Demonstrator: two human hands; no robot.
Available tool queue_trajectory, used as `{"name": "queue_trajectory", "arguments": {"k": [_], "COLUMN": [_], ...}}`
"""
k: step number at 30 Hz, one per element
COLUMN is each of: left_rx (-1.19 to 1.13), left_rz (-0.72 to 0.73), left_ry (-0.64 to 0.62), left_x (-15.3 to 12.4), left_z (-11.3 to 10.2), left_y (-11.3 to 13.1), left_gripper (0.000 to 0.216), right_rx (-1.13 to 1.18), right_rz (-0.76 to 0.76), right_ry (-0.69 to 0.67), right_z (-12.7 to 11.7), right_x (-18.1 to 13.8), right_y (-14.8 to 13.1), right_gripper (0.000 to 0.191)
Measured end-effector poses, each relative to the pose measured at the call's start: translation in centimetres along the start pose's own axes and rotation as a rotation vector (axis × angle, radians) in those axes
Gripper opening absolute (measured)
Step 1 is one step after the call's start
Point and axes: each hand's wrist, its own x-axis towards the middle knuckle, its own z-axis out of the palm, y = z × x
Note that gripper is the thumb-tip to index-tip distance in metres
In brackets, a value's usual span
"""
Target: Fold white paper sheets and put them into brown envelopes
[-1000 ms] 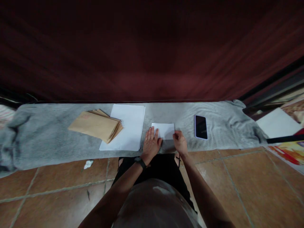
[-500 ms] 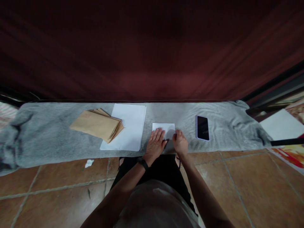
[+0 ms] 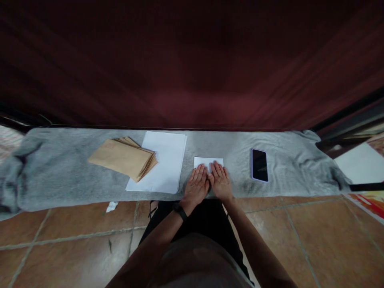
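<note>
Left hand (image 3: 196,186) and right hand (image 3: 221,185) lie side by side, flat on the small white sheet (image 3: 204,161).

Both wrists cross the near edge of the surface (image 3: 231,146); the hands are palm down, fingers straight and lightly spread, thumbs close together, pinching nothing. The sheet lies under the fingers and straight ahead of them, near the middle of the near edge; its visible strip runs left to right, parallel to that edge, the nearer part hidden. Neither hand is clearly nearer: the left covers the left half, the right the right half. To the left, the paper stack (image 3: 168,154) reaches towards the far edge, envelopes (image 3: 123,158) slanting across its left side; the phone (image 3: 259,166) lies apart, towards the right end.
</note>
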Motion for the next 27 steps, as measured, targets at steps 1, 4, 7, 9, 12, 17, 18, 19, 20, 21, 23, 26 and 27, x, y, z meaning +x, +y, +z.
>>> {"name": "queue_trajectory", "arguments": {"k": [1, 4, 7, 9, 12, 17, 18, 19, 20, 21, 23, 26, 27], "left_rx": [-0.003, -0.015, -0.036, -0.048, -0.051, -0.032, -0.027, -0.024, -0.023, -0.023, -0.027, -0.032, -0.033], "left_rz": [-0.017, -0.057, -0.023, -0.001, -0.017, -0.057, -0.073, -0.090, -0.108, -0.123, -0.146, -0.177, -0.187], "left_ry": [0.006, 0.031, 0.042, 0.040, 0.040, 0.060, 0.065, 0.069, 0.075, 0.081, 0.099, 0.124, 0.129], "left_x": [0.0, 0.3, 1.6, 2.8, 4.1, 4.1, 3.9, 3.7, 3.5, 3.3, 3.0, 2.6, 2.5], "left_z": [0.0, 0.0, 0.0, 0.1, 0.2, 0.6, 0.8, 0.9, 1.0, 1.2, 1.3, 1.5, 1.5], "left_y": [0.0, 0.4, 1.0, 1.3, 1.0, -0.6, -0.8, -1.1, -1.3, -1.4, -1.6, -1.6, -1.6], "left_gripper": [0.059, 0.058, 0.056, 0.055, 0.059, 0.064, 0.064, 0.064, 0.064, 0.064, 0.064, 0.064, 0.064], "right_rx": [-0.014, -0.046, -0.066, -0.086, -0.115, -0.127, -0.124, -0.120, -0.116, -0.113, -0.110, -0.127, -0.140], "right_rz": [0.005, 0.016, 0.008, 0.000, -0.007, 0.004, 0.016, 0.030, 0.045, 0.057, 0.070, 0.081, 0.090], "right_ry": [0.010, 0.032, 0.056, 0.085, 0.125, 0.141, 0.145, 0.151, 0.160, 0.171, 0.189, 0.189, 0.177], "right_z": [0.1, 0.4, 0.7, 0.8, 0.9, 1.1, 1.2, 1.3, 1.4, 1.5, 1.6, 1.5, 1.4], "right_x": [-0.1, -0.3, -0.5, -0.6, -0.6, -0.5, -0.5, -0.5, -0.5, -0.5, -0.5, -0.8, -0.9], "right_y": [0.3, 1.3, 1.6, 1.6, 1.5, 1.4, 1.4, 1.4, 1.4, 1.4, 1.5, 1.8, 2.0], "right_gripper": [0.055, 0.058, 0.058, 0.058, 0.057, 0.056, 0.056, 0.056, 0.056, 0.057, 0.058, 0.058, 0.057]}}
